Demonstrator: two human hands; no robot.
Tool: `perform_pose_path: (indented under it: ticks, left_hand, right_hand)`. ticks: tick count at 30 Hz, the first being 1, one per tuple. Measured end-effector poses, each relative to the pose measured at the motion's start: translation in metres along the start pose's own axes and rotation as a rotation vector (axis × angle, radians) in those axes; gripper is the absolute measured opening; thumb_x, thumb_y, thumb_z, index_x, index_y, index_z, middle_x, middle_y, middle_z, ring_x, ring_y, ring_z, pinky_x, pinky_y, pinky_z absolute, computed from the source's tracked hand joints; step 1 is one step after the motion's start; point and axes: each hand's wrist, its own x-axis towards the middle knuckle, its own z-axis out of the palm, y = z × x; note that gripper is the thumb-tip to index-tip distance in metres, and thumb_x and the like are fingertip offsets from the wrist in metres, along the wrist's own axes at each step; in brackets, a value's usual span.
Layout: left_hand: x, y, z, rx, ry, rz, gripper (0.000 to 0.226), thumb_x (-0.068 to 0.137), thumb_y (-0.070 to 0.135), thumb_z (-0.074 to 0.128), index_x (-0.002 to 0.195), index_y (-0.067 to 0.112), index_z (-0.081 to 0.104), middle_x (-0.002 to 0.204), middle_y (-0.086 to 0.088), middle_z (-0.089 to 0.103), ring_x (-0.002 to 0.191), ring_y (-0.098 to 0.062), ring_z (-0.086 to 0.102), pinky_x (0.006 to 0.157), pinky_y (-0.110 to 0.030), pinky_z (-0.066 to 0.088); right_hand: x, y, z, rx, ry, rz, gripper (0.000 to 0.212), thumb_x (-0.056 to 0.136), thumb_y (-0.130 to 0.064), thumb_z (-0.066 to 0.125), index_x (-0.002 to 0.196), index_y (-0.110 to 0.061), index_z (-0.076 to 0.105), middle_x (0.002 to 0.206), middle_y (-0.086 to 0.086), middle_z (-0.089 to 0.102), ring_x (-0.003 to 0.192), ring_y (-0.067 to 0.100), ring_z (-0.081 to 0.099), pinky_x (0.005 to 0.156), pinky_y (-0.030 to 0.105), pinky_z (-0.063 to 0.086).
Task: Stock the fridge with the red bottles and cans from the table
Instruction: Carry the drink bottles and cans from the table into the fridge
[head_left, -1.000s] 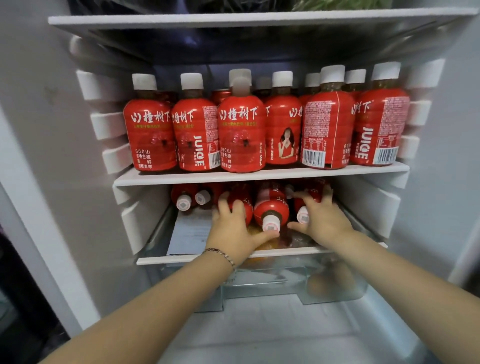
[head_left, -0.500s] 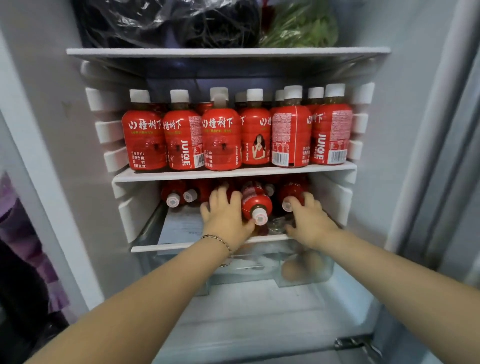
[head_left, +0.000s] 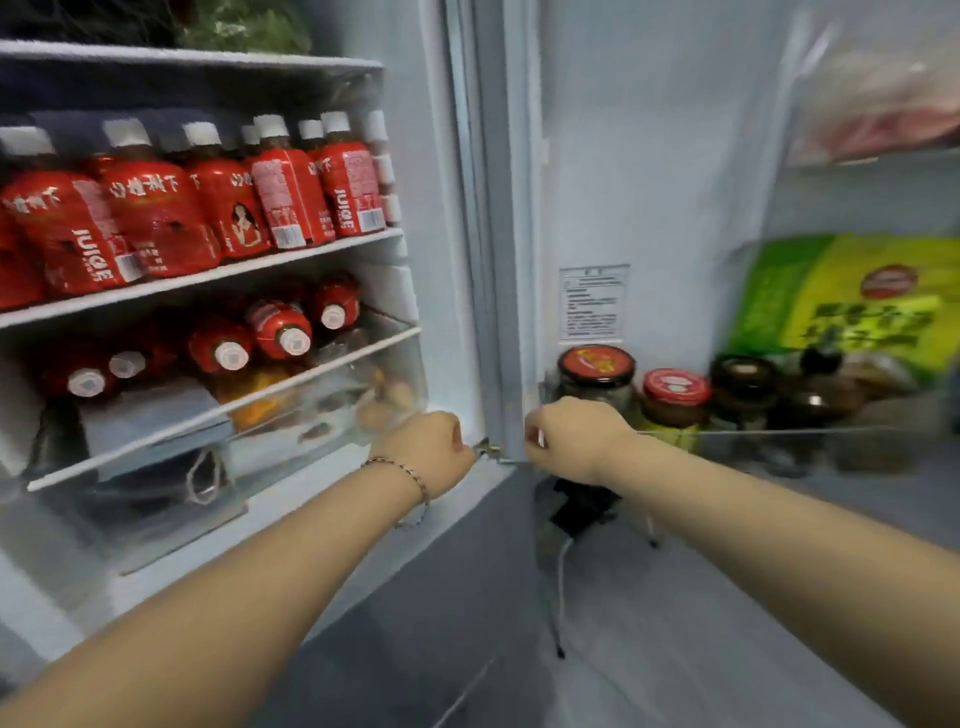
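The fridge (head_left: 436, 208) stands open, its compartment filling the view from 9 to 11 o'clock. On the upper white shelf (head_left: 208, 280) at about 10 o'clock a crowd of red bottles (head_left: 156, 218) stands upright in rows, white caps up, labels touching or nearly so. On the glass shelf (head_left: 234, 405) below it, more red bottles (head_left: 278, 327) lie on their sides with their white caps pointing out toward the camera, packed close together. Under that shelf sits a clear drawer (head_left: 322, 415), its contents blurred. The left hand (head_left: 426, 449) hangs near the centre of the view, just at the lower right corner of the compartment, fingers curled under into a loose fist with nothing seen in it; a thin bracelet (head_left: 402, 470) circles its wrist. The right hand (head_left: 571, 436) is just beside it at 3 o'clock of the left, also curled narrow and holding nothing visible, in front of the door rack. A small metal hinge (head_left: 488, 448) shows between the two hands. The fridge door (head_left: 649, 182) fills 1 to 3 o'clock, bearing a printed sticker (head_left: 594, 304), a red-lidded jar (head_left: 596, 371), a smaller red-lidded jar (head_left: 675, 395) beside it, dark jars (head_left: 743, 384) and a green packet (head_left: 852, 296).
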Motion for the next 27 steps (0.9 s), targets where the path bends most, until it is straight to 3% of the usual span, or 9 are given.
perform_pose_path:
  ticks: [9,16,23,27]
  left_hand:
    - [-0.028,0.237,0.043,0.009,-0.076,0.493,0.019,0.089,0.034,0.048,0.095,0.02,0.059,0.113,-0.006,0.062,0.105,-0.026,0.058,0.079,-0.03,0.044]
    - [-0.096,0.481,0.107,0.007,-0.232,0.869,0.014,0.091,0.032,0.045,0.087,0.02,0.049,0.107,-0.007,0.06,0.099,-0.026,0.057,0.074,-0.03,0.042]
    - [-0.188,0.722,0.155,-0.024,-0.293,1.128,0.02,0.091,0.028,0.045,0.098,0.015,0.059,0.103,-0.006,0.062,0.087,-0.024,0.055,0.066,-0.026,0.038]
    - [-0.232,0.838,0.18,-0.038,-0.328,1.247,0.019,0.091,0.028,0.046,0.1,0.016,0.057,0.108,-0.006,0.061,0.096,-0.025,0.057,0.071,-0.028,0.04]
  right_hand:
    - [-0.202,0.149,-0.026,-0.067,0.008,0.469,0.027,0.092,-0.034,0.046,0.104,-0.019,0.064,0.108,0.006,0.066,0.098,0.028,0.061,0.071,0.032,0.045]
    - [-0.423,0.28,-0.053,-0.097,0.016,0.911,0.029,0.094,-0.034,0.044,0.108,-0.017,0.063,0.109,0.008,0.065,0.098,0.029,0.059,0.069,0.029,0.041]
    - [-0.635,0.394,-0.086,-0.122,0.005,1.267,0.029,0.092,-0.033,0.045,0.106,-0.016,0.065,0.11,0.01,0.065,0.102,0.031,0.059,0.079,0.034,0.046]
    - [-0.733,0.449,-0.096,-0.078,0.002,1.418,0.03,0.094,-0.032,0.044,0.109,-0.015,0.064,0.111,0.008,0.064,0.1,0.028,0.06,0.078,0.032,0.045]
